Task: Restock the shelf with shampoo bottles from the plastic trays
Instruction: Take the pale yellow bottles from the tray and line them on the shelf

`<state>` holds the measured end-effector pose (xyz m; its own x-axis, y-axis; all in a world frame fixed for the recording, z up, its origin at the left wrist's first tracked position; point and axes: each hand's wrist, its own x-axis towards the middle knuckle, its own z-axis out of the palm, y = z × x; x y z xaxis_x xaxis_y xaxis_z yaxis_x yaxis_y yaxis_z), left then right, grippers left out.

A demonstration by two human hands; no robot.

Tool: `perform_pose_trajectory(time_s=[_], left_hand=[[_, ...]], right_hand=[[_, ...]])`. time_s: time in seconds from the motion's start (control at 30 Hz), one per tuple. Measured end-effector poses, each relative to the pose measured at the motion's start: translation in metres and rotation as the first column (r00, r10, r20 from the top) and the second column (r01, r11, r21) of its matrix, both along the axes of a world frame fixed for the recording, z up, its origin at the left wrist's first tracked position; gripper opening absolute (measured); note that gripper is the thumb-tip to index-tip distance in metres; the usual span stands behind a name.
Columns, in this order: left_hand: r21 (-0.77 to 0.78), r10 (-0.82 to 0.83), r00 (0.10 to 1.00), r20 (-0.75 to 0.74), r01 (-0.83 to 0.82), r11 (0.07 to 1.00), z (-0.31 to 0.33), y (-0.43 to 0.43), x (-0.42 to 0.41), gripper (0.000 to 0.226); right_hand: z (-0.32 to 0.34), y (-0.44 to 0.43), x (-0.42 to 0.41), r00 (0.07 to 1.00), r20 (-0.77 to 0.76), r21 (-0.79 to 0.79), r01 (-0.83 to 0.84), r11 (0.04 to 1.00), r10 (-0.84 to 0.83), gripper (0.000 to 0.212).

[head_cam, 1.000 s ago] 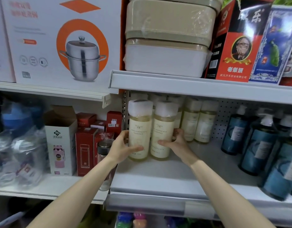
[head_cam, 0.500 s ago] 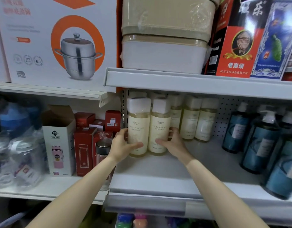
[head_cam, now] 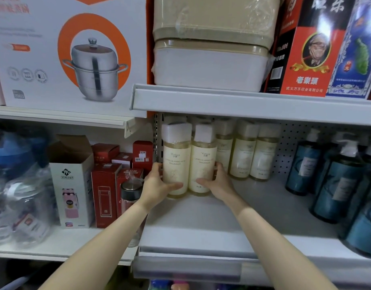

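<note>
Two cream shampoo bottles with white caps stand side by side at the left end of the grey shelf [head_cam: 201,231]. My left hand [head_cam: 157,185] grips the left bottle [head_cam: 176,162], thumb across its front. My right hand [head_cam: 219,182] grips the right bottle [head_cam: 203,162] from the right side. Both bottles stand upright, bases on or just above the shelf board. Behind them and to the right stand more cream bottles [head_cam: 243,151] of the same kind. No plastic tray is in view.
Blue pump bottles [head_cam: 335,181] fill the shelf's right side. The upper shelf edge [head_cam: 243,101] hangs just over the bottle caps. To the left, a lower shelf holds red boxes [head_cam: 105,193], a white box [head_cam: 71,191] and a glass flask [head_cam: 129,191].
Both hands have pushed the two bottles further back on the shelf, closer to the row behind. The grip on each bottle is unchanged.
</note>
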<state>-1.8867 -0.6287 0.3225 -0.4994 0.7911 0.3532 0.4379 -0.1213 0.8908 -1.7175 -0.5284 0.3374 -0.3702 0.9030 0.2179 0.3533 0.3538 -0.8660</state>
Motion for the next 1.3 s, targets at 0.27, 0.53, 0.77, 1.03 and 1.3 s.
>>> perform_pose_trajectory(time_s=[0.27, 0.53, 0.77, 1.03, 1.3], left_hand=[[-0.016, 0.026, 1.0, 0.003, -0.026, 1.0, -0.002, 0.009, -0.004, 0.066], [-0.05, 0.063, 0.998, -0.001, -0.063, 0.997, -0.001, 0.017, -0.007, 0.07], [-0.07, 0.076, 0.997, 0.009, -0.075, 0.995, 0.001, 0.021, -0.006, 0.077], [-0.098, 0.128, 0.991, -0.031, -0.13, 0.987, 0.0, 0.027, -0.005, 0.083], [-0.123, 0.155, 0.986, -0.066, -0.162, 0.979, 0.001, 0.029, -0.002, 0.086]], right_hand=[[-0.002, 0.003, -0.007, 1.0, -0.007, 0.001, 0.026, 1.0, -0.026, 0.086], [-0.004, 0.004, -0.01, 0.997, -0.066, -0.02, 0.036, 0.999, -0.038, 0.081], [-0.003, 0.007, -0.013, 0.997, -0.066, -0.011, 0.048, 0.999, -0.048, 0.079], [-0.004, 0.01, -0.016, 0.996, -0.073, -0.017, 0.052, 0.999, -0.053, 0.08], [-0.005, 0.011, -0.017, 0.996, -0.067, -0.015, 0.065, 0.998, -0.066, 0.082]])
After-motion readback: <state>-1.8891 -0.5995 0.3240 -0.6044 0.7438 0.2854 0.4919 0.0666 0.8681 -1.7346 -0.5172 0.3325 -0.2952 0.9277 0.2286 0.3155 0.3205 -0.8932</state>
